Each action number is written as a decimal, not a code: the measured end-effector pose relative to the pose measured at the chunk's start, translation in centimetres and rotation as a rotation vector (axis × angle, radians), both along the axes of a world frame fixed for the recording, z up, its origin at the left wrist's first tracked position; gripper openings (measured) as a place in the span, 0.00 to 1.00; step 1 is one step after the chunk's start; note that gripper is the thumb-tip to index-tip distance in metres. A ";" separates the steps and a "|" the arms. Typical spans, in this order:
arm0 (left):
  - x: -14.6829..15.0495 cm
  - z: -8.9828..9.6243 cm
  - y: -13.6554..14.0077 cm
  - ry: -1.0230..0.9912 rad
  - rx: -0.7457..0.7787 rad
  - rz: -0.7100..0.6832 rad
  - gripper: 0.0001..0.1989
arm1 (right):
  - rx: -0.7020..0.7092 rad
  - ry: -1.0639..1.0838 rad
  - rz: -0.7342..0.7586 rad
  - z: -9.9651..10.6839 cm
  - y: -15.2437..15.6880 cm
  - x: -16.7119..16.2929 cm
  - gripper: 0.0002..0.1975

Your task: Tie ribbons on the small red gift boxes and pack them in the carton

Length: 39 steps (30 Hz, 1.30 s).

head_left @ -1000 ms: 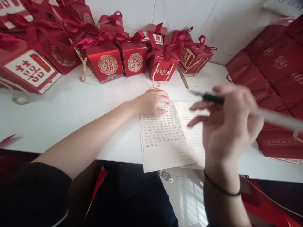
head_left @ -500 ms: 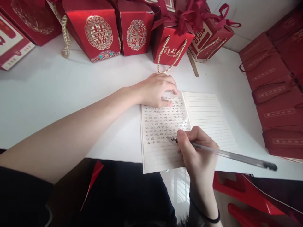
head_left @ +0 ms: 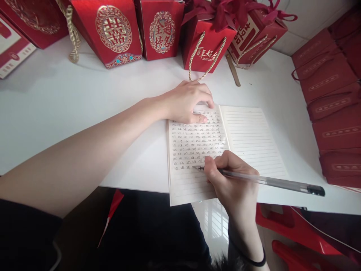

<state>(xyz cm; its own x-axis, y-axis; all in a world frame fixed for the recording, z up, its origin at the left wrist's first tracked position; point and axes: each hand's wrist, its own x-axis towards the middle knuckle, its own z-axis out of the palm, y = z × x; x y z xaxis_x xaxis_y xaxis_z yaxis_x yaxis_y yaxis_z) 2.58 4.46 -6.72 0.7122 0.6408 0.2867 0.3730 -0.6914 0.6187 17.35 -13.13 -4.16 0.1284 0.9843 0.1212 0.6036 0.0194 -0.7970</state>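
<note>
An open notebook (head_left: pixel 194 186) lies on the white table near its front edge. Rows of handwritten numbers fill most of its left page, while the right page is lined and carries no writing. My right hand (head_left: pixel 235 180) grips a clear-barrelled pen (head_left: pixel 270 181) with a black cap end. The pen's tip is at the lowest written row, just right of the last number. My left hand (head_left: pixel 191 101) rests across the top of the left page, fingers bent and apart, holding nothing.
Red gift boxes (head_left: pixel 120 49) with rope handles and ribbons line the back of the white table (head_left: pixel 113 94). More red boxes (head_left: pixel 332 109) are stacked at the right. A flat brown stick (head_left: pixel 233 71) lies behind the notebook. Below the table's front edge is a red plastic stool (head_left: pixel 299 229).
My right hand has moved the pen tip slightly left and down to the end of the last row. The left hand stays on the page; the whole view has shifted a little.
</note>
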 end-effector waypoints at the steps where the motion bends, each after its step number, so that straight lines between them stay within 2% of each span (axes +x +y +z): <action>1: 0.0 0.0 0.0 -0.009 -0.006 0.003 0.16 | -0.003 -0.004 -0.001 0.0 0.0 0.0 0.16; 15: -0.1 0.0 0.0 0.040 0.032 -0.011 0.16 | -0.010 0.007 -0.032 0.0 -0.1 -0.2 0.17; 22: 0.0 0.0 0.0 -0.003 0.003 -0.001 0.16 | 0.000 0.001 -0.026 -0.1 0.0 -0.1 0.17; 39: -0.1 0.1 0.0 0.078 0.043 -0.007 0.16 | 0.014 0.005 -0.034 -0.1 0.0 -0.1 0.17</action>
